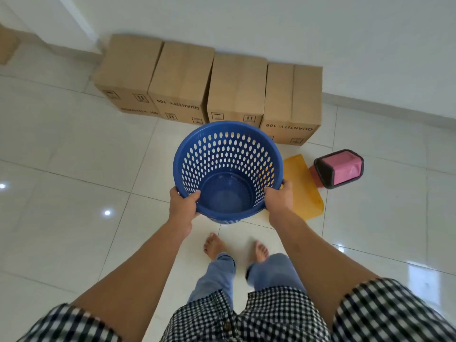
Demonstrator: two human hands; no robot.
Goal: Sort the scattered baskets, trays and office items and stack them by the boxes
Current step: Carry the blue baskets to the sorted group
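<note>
- Both hands are gripping the round blue perforated plastic basket by its near rim, left hand and right hand apart, carrying it above the tiled floor.
- It is hanging just before the row of brown cardboard boxes; setting it down there looks next.

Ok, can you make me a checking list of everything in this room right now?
Surface: glossy white tiled floor.
Job's things: blue basket held up; four cardboard boxes in a row at the wall; yellow flat piece and pink bin, apparently tipped over, on the floor.
Clutter: another box at the far left edge.
Grippers: left hand and right hand grip the basket's rim.
Cables: nothing seen.
Surroundings: white wall.
</note>
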